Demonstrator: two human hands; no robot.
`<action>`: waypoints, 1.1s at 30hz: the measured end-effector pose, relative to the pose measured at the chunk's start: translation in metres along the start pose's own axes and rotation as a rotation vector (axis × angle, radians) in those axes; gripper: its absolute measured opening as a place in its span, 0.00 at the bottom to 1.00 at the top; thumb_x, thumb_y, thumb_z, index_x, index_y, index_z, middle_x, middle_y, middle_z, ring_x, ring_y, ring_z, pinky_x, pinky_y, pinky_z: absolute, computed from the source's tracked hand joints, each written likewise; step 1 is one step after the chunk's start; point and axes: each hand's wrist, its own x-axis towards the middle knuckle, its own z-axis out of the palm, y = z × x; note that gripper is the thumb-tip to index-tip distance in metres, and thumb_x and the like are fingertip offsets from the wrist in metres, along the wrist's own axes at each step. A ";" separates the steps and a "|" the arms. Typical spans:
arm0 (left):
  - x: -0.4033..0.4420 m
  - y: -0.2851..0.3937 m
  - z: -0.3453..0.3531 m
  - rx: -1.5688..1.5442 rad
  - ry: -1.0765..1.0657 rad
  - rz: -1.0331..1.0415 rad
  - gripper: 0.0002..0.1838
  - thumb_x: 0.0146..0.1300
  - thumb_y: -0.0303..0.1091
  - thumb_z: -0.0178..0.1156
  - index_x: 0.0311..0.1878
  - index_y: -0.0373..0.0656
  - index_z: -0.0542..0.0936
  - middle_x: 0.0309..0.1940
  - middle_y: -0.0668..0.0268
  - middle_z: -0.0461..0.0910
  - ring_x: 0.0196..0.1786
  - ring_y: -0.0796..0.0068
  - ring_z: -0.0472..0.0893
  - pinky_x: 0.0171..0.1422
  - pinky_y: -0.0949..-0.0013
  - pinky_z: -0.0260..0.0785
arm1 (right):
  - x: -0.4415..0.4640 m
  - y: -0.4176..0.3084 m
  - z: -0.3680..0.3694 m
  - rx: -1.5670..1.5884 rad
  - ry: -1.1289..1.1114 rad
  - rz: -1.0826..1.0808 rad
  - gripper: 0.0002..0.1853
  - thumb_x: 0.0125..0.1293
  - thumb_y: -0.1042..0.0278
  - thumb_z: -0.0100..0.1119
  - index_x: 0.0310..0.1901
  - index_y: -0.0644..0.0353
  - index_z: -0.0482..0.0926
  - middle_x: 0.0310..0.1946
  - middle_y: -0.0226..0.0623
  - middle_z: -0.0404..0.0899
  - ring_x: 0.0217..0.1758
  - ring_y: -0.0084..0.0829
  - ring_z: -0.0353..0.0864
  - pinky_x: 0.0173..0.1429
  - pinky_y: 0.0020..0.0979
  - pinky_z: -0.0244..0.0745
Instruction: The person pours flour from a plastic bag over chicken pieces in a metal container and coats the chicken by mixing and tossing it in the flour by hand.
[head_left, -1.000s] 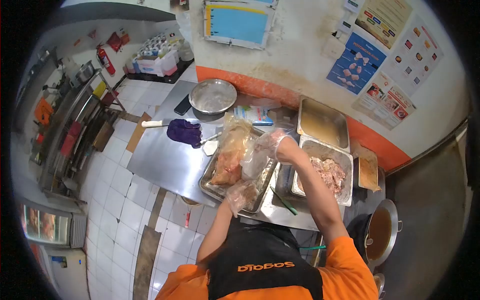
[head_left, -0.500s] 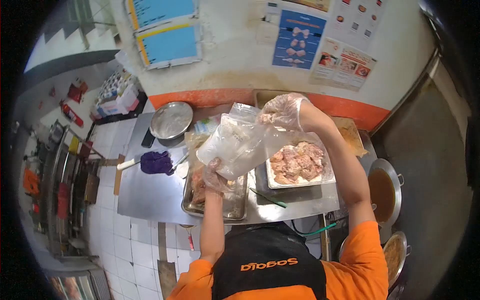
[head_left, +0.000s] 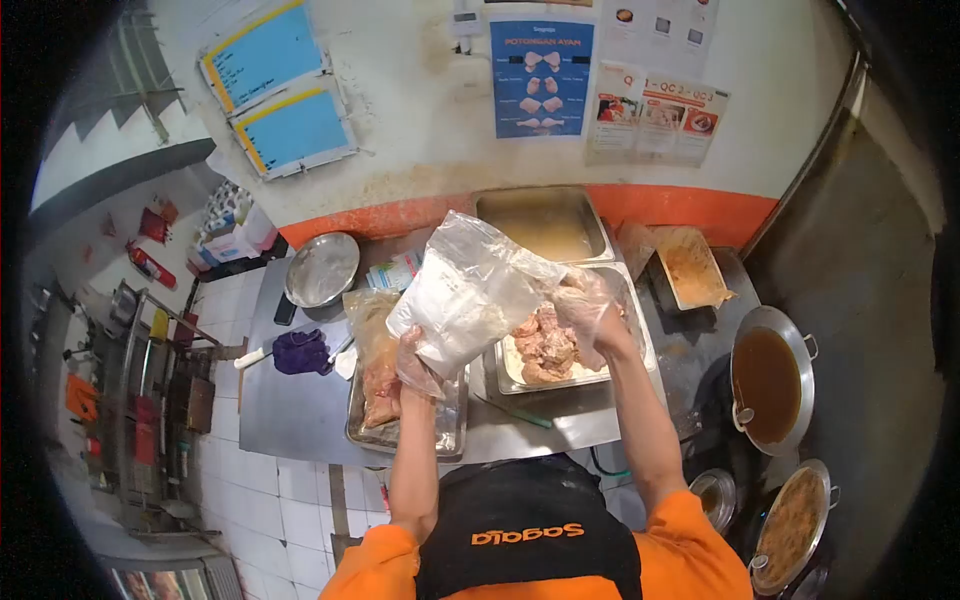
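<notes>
A clear plastic bag of white powder [head_left: 455,300] hangs tilted between my two gloved hands, above the gap between two trays. My left hand [head_left: 415,362] is closed on the bag's lower left corner. Over the right-hand tray, my right hand [head_left: 592,315] has its fingers closed around the bag's gathered right end. Beneath it, floury raw chicken pieces [head_left: 545,348] lie in a metal tray [head_left: 648,350] dusted with white powder. Another clear bag of raw meat [head_left: 378,375] rests in a metal tray [head_left: 455,425] beside my left hand.
At the back stands a pan of cloudy liquid [head_left: 545,225]; a container of orange-brown crumbs [head_left: 690,268] is right of it. A round metal bowl [head_left: 322,270], a purple cloth [head_left: 300,352] and a green-handled tool [head_left: 520,413] lie on the table. Pots of brown liquid [head_left: 768,385] stand right.
My right hand has come down and toward me, from above the back of the tray to over the chicken. The bag has turned with it, still in both hands. The camera view has shifted.
</notes>
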 end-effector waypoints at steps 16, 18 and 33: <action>-0.003 -0.024 0.021 0.270 0.081 0.079 0.33 0.59 0.40 0.60 0.65 0.33 0.68 0.58 0.53 0.75 0.60 0.56 0.77 0.66 0.54 0.72 | 0.043 -0.012 -0.037 -0.050 -0.104 0.071 0.07 0.60 0.71 0.68 0.39 0.60 0.85 0.27 0.26 0.80 0.25 0.16 0.72 0.26 0.22 0.66; -0.005 -0.023 0.037 0.261 0.086 0.114 0.33 0.59 0.38 0.60 0.66 0.33 0.67 0.58 0.53 0.75 0.59 0.55 0.78 0.64 0.54 0.73 | 0.035 -0.017 -0.031 -0.031 -0.132 0.138 0.08 0.61 0.72 0.67 0.42 0.60 0.84 0.27 0.27 0.80 0.25 0.17 0.71 0.27 0.21 0.63; -0.002 -0.037 0.027 0.199 0.120 0.010 0.36 0.56 0.38 0.60 0.67 0.33 0.67 0.60 0.50 0.75 0.60 0.53 0.78 0.65 0.53 0.73 | 0.035 0.009 -0.054 -0.779 -0.095 -0.614 0.14 0.54 0.67 0.70 0.43 0.60 0.84 0.38 0.40 0.84 0.39 0.35 0.82 0.46 0.34 0.75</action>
